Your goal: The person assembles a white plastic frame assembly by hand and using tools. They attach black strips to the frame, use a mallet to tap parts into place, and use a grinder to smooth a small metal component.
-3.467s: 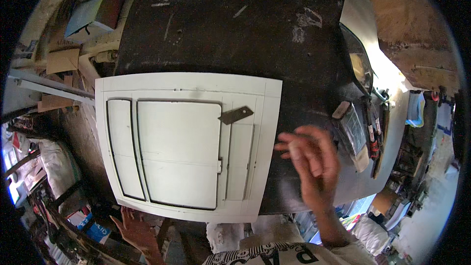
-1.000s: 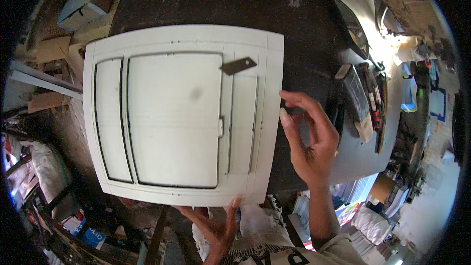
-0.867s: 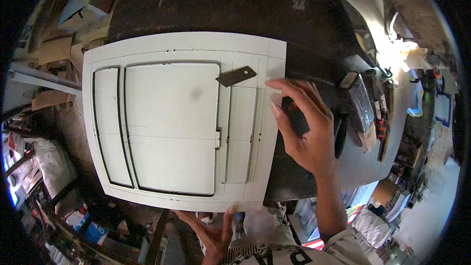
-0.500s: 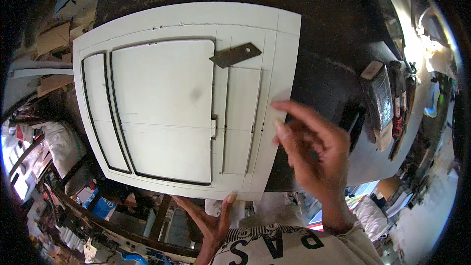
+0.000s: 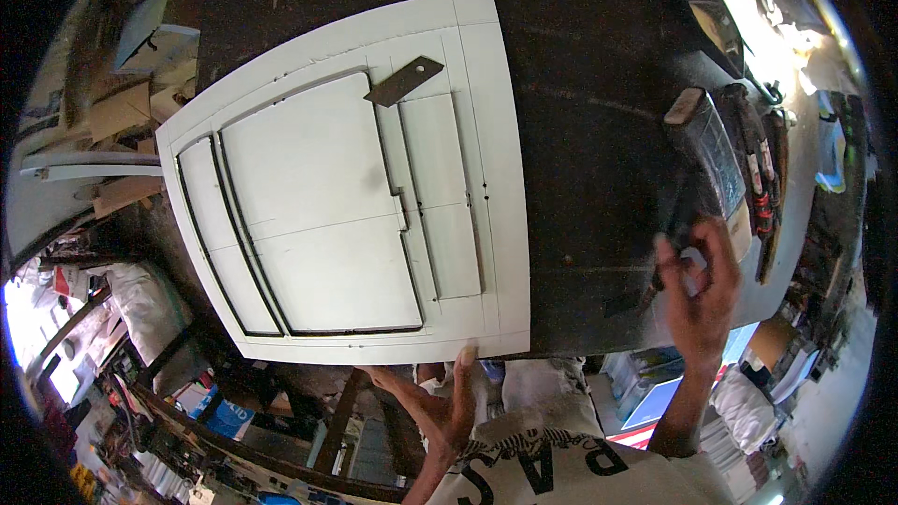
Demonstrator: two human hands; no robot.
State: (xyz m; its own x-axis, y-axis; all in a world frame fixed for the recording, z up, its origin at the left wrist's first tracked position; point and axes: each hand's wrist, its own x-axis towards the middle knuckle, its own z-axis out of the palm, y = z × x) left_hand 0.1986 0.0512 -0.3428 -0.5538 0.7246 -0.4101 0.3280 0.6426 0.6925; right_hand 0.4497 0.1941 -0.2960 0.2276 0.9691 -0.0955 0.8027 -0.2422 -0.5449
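A white sheet (image 5: 309, 168) lies on the dark table, with pencil lines and dark-edged cut outlines forming a narrow panel at left, a large one in the middle and a slim one at right. At its near edge my left hand (image 5: 440, 407) is closed, thumb on top and fingers underneath. A dark flat metal piece with a hole (image 5: 404, 81) rests across the upper right outlines. Right of the sheet, my right hand (image 5: 702, 295) pinches a dark, slim object, blurred and partly hidden, so its kind cannot be made out.
On the table's right side lies a clear-wrapped box (image 5: 706, 145), beside red-and-black handled tools (image 5: 760, 187). A bright lamp (image 5: 795, 42) shines at the far right. Cardboard (image 5: 122, 112) is at the left, and a white sack (image 5: 145, 304) stands below it.
My right hand has moved right, away from the sheet, and closed on the dark object. The sheet has turned a little counterclockwise, with my left hand still on its near edge.
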